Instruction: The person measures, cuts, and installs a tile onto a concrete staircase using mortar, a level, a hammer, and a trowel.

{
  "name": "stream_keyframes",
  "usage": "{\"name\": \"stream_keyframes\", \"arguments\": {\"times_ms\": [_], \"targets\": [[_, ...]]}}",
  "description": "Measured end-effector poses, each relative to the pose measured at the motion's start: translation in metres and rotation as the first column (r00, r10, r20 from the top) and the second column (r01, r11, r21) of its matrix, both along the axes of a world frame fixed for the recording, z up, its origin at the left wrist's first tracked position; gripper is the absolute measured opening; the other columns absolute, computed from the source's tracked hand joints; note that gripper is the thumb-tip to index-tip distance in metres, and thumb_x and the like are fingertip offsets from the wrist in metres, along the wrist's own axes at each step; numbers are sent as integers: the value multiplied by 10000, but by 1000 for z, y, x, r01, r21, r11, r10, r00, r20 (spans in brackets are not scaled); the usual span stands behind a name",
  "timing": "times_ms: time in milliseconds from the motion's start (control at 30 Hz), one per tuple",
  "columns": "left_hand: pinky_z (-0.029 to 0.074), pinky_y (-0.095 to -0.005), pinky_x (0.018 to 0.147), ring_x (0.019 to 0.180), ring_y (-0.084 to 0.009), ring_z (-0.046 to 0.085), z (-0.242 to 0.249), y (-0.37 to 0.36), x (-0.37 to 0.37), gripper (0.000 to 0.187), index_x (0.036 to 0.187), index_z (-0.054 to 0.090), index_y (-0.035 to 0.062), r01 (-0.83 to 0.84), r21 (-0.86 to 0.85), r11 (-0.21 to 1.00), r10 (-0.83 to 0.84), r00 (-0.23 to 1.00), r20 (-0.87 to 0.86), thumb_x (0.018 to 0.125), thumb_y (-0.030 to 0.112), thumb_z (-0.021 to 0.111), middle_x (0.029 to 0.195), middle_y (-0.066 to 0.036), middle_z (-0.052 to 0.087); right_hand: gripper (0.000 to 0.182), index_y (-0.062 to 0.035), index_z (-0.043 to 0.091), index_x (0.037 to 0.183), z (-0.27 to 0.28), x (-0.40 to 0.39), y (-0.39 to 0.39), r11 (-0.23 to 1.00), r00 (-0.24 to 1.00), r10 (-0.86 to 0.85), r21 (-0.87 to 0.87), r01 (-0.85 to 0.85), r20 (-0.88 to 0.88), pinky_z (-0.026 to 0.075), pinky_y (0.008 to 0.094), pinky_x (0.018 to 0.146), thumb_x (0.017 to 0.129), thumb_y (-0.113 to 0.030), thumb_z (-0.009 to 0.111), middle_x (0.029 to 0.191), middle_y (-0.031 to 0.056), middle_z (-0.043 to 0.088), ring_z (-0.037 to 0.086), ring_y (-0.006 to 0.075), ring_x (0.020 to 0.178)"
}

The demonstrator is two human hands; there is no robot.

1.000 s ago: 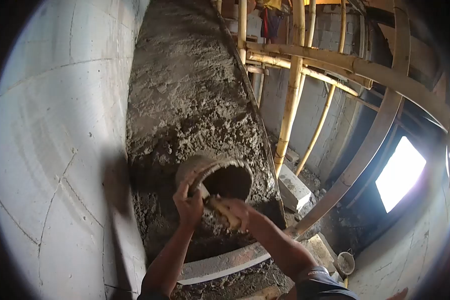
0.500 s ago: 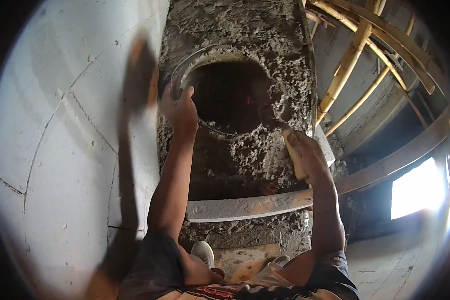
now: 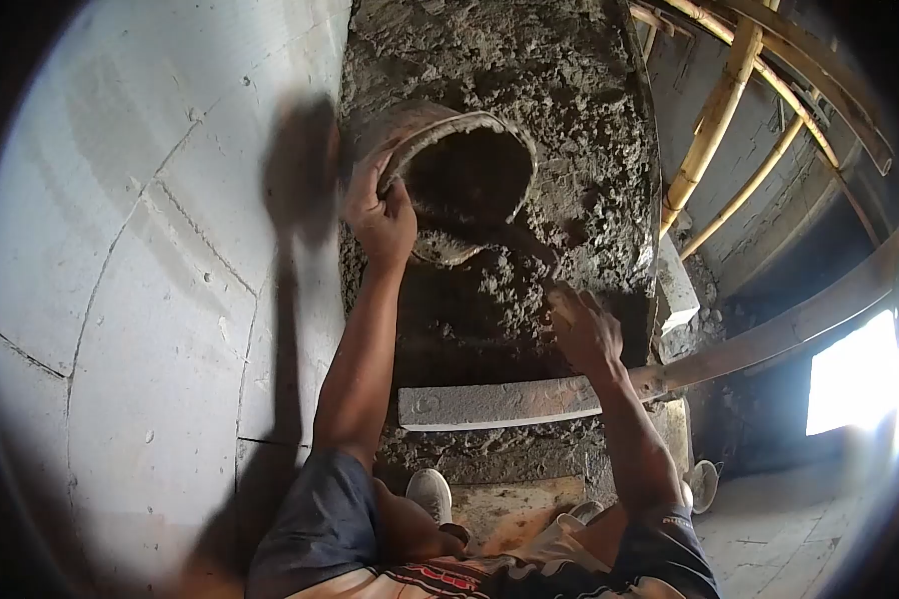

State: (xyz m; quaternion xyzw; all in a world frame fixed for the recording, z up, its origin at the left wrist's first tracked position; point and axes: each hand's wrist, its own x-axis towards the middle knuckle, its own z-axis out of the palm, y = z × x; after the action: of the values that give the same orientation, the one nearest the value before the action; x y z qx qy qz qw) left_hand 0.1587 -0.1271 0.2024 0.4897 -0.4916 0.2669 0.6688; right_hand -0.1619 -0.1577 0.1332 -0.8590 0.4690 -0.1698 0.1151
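Note:
My left hand (image 3: 385,215) is closed on the left side of the rim of a mortar-caked bucket (image 3: 519,140). The bucket is tilted, its dark mouth facing me and its wall showing at the upper left. My right hand (image 3: 586,334) grips the pale handle of a trowel (image 3: 534,245), whose dark blade points toward the bucket's lower right rim. Part of that blade blends into the shadow. Wet grey mortar (image 3: 589,160) lies rough and lumpy around and beyond the bucket.
A pale block wall (image 3: 160,299) runs along the left. Nearer me a straight light-coloured bar (image 3: 499,402) crosses the mortar surface. Bamboo poles (image 3: 714,115) stand at the upper right, and a bright opening (image 3: 849,374) is at the right. A shoe (image 3: 430,494) shows below.
The bucket has gone from mouth-up to tilted, its near rim raised by my left hand. My right hand has moved slightly left and down with the trowel. The view has shifted a little.

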Motion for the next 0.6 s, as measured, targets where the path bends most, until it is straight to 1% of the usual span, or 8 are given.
{"name": "stream_keyframes", "arguments": {"times_ms": [200, 300, 367, 400, 467, 500, 567, 600], "targets": [[530, -297, 900, 1032, -148, 664, 12, -3, 13, 261, 1220, 649, -40, 7, -150, 989, -6, 1000, 2, 962, -25, 617, 1173, -122, 701, 521, -266, 478, 1460, 20, 26, -23, 984, 986, -2, -173, 31, 167, 561, 513, 738, 960, -293, 618, 1145, 152, 651, 691, 409, 861], [531, -297, 902, 1031, -163, 675, 23, 1, 7, 256, 1202, 666, -30, 29, -164, 986, -26, 999, 21, 949, -32, 627, 1161, -125, 709, 427, -215, 553, 1390, 30, 65, -49, 944, 957, 79, -329, 19, 280, 561, 478, 681, 974, -297, 604, 1031, 159, 675, 691, 415, 771], [534, -304, 902, 1032, -177, 682, 35, 11, -8, 256, 1191, 674, -26, 37, -152, 988, -28, 998, 61, 938, -36, 635, 1148, -131, 714, 362, -135, 625, 1291, 25, 91, -61, 987, 853, 156, -41, -157, 499, 558, 455, 635, 964, -291, 633, 938, 150, 700, 699, 374, 686], [537, -311, 901, 1032, -192, 690, 38, 12, -16, 257, 1180, 682, -23, 42, -137, 990, -30, 996, 87, 926, -41, 644, 1136, -136, 719, 362, -135, 625, 1291, 22, 103, -61, 986, 850, 164, -50, -161, 501, 558, 455, 635, 964, -291, 633, 938, 150, 700, 699, 374, 686], [541, -323, 899, 1033, -207, 695, 37, 8, -21, 258, 1168, 688, -20, 86, -132, 988, -68, 989, 129, 914, -45, 648, 1126, -141, 723, 319, -89, 667, 1208, 17, 123, -46, 895, 804, 107, 296, -334, 585, 565, 435, 612, 947, -272, 665, 914, 128, 715, 699, 284, 641], [544, -335, 897, 1034, -223, 701, 34, 8, -22, 260, 1157, 694, -17, 134, -115, 984, -114, 979, 167, 902, -49, 653, 1117, -145, 727, 319, -89, 667, 1208, 15, 131, -40, 892, 803, 105, 302, -337, 587, 565, 435, 612, 947, -272, 665, 914, 128, 715, 699, 284, 641], [557, -362, 913, 1073, -295, 709, 22, 5, -20, 276, 1142, 688, -37, 162, -82, 983, -141, 966, 217, 873, -71, 637, 1148, -175, 721, 306, -67, 612, 1162, 13, 138, -30, 769, 738, 199, 364, -526, 645, 542, 382, 559, 1018, -335, 577, 868, 139, 662, 660, 249, 711], [557, -362, 900, 1053, -292, 711, 9, 1, -17, 265, 1142, 683, -43, 96, -50, 994, -86, 979, 186, 881, -52, 642, 1133, -173, 721, 349, -59, 584, 1220, 0, 131, -37, 703, 443, 626, -218, -677, 642, 508, 343, 488, 1054, -362, 527, 823, 93, 637, 601, 182, 614]]}}
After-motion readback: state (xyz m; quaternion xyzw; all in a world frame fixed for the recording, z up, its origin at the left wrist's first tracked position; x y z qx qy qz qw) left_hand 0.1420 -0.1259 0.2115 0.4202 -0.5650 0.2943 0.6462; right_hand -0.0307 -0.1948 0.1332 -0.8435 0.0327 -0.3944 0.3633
